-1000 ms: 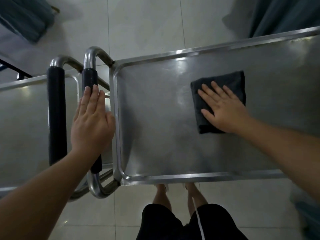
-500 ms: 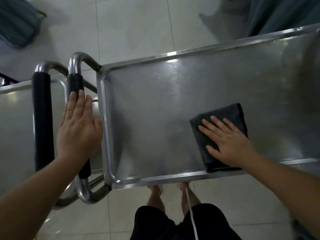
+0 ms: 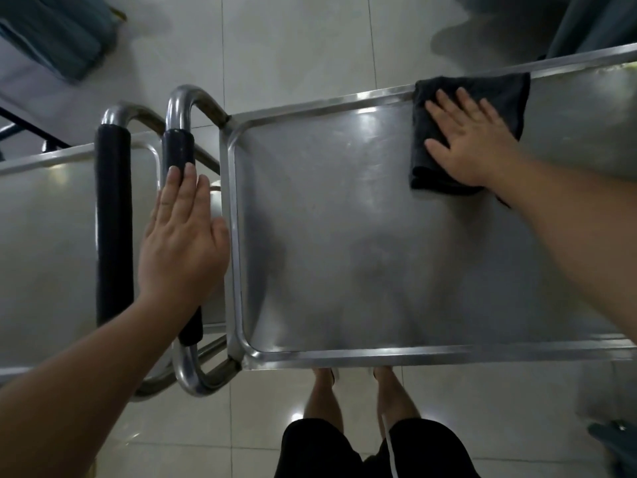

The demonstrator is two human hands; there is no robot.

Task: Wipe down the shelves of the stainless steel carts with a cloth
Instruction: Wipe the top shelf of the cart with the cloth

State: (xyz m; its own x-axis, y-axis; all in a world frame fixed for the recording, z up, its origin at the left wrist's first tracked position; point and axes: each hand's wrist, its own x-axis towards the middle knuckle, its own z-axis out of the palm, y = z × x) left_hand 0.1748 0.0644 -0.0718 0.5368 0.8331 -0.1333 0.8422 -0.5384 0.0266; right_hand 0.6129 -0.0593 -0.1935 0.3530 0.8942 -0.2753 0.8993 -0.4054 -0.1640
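the right hand (image 3: 472,143) lay flat, fingers straight, pressing the cloth (image 3: 472,108) onto the shelf (image 3: 344,253) at its far rim, the cloth's top edge lapping over that rim. the left hand (image 3: 182,236) rested open, fingers straight, on the black-sleeved handle (image 3: 177,146) of the cart. a second handle (image 3: 113,219) stood just beside it, belonging to another cart (image 3: 41,236) at left.

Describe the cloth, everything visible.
The cloth is dark grey, soft-looking fabric, folded into a rough rectangle with layered edges showing at its near left corner. It lies flat on the cart's top shelf, its far edge lapping over the far rim. The right hand presses on it with straight, spread fingers, covering its middle.
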